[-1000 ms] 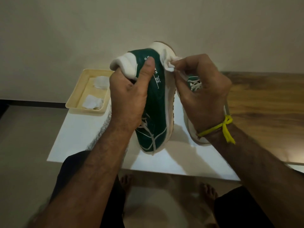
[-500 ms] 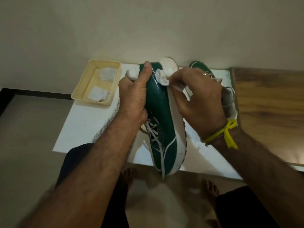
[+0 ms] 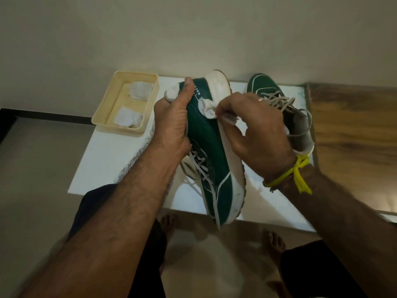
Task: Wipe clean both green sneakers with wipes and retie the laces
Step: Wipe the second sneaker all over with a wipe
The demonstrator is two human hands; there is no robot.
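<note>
**Wiping sneaker one, side panel**

Left hand (image 3: 171, 123) grips the held sneaker (image 3: 211, 147) at the heel, thumb along the green side, fingers wrapped behind. It's tipped sole-right so the panel faces the right hand (image 3: 255, 130), which pinches a bunched wipe (image 3: 207, 108) against the green upper near the heel. Laces (image 3: 199, 166) hang loose below the left hand. Second sneaker (image 3: 277, 104) sits on the white table (image 3: 103, 160) just behind the right hand, likely next. Tray (image 3: 129, 102) of spare wipes lies left of the left hand, in reach.

Dim, warm light on a plain beige wall (image 3: 193, 35); white tabletop (image 3: 111, 155) beside a wood-grain surface (image 3: 354, 134), possibly a second table; pale floor (image 3: 38, 173) below.
</note>
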